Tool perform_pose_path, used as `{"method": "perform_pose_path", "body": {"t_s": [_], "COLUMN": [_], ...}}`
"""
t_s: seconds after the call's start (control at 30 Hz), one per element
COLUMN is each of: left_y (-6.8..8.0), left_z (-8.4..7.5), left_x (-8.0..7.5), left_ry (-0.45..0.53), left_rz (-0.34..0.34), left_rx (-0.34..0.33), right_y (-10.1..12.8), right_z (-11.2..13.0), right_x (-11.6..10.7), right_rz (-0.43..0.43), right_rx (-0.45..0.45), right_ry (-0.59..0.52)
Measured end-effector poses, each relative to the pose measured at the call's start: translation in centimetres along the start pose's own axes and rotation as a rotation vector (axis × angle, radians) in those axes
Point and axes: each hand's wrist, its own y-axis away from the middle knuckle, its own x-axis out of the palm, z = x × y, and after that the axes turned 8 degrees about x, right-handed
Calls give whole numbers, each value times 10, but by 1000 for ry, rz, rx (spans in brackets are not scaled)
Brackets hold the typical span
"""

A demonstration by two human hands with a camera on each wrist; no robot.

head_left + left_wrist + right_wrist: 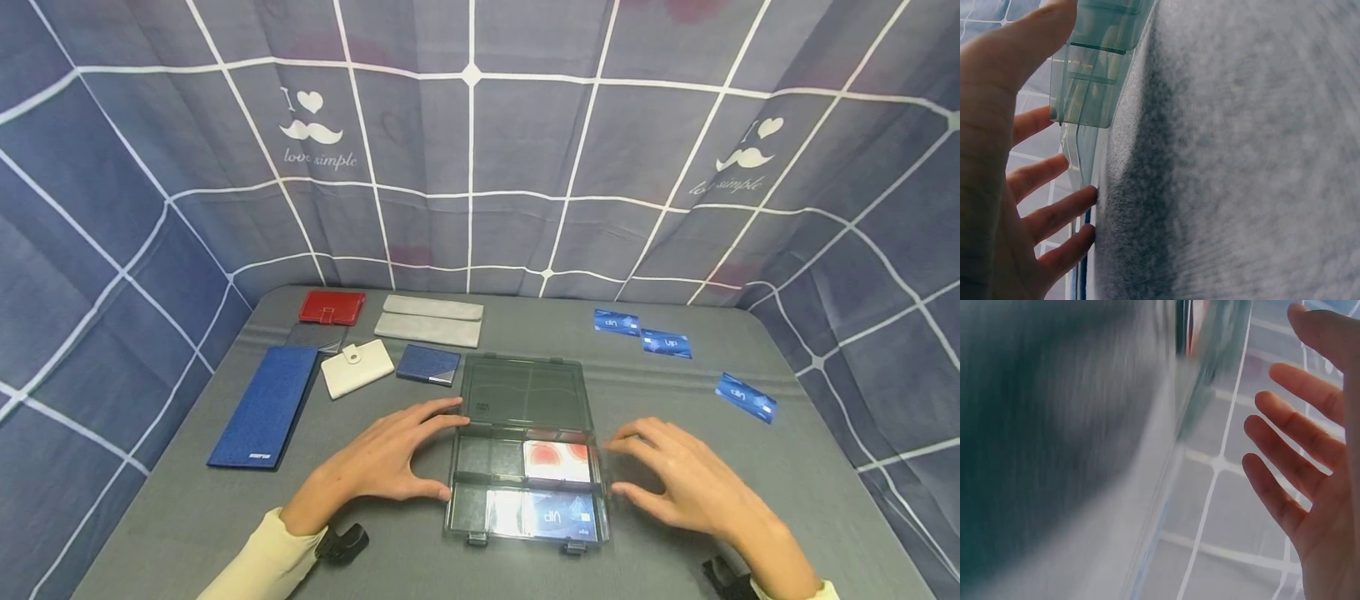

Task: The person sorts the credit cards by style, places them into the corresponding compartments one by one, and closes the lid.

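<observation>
A clear grey-green plastic organizer box (468,508) lies on the table with its hinged lid (495,392) folded back flat. In its back row sits a white card with red patterns (557,462); a blue VIP card (562,518) lies in the front right part, glare beside it. My left hand (375,458) is spread at the box's left side, thumb and fingertips right at the edge, curling round nothing. Across from it my right hand (678,479) stays loosely curved beside the right side, holding nothing. In the right wrist view, its fingers (1279,487) are relaxed and apart.
To the left lie a long blue folder (266,408), a white snap wallet (357,369), a red wallet (332,307), a small blue card holder (427,364) and a grey long wallet (430,322). Three blue VIP cards (666,343) lie at right. A grid-patterned curtain (510,167) closes the back.
</observation>
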Motion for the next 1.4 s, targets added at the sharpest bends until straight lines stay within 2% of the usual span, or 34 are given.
{"method": "perform_pose_path", "body": {"t_s": [0.17, 0.3, 0.43, 0.63, 0.77, 1.07, 1.4], "left_y": [0, 0, 0, 0, 0, 1, 1], "left_z": [0, 0, 1, 1, 2, 0, 0], "left_x": [0, 0, 1, 1, 1, 0, 0], "left_ry": [1, -6, -16, -25, -22, 0, 2], "left_rz": [-2, 3, 1, 1, 5, 17, 14], "left_rx": [-6, -7, -3, -1, -6, -20, -18], "right_y": [5, 18, 32, 53, 67, 90, 91], "right_z": [-53, -92, -120, -155, -174, -202, -210], "right_x": [-15, -25, -32, -36, -38, -38, -39], "right_rz": [-28, -55, -43, -36, -10, 52, 53], "right_rx": [95, 220, 342, 447, 508, 564, 576], "right_ry": [51, 86, 86, 42, 40, 67, 84]}}
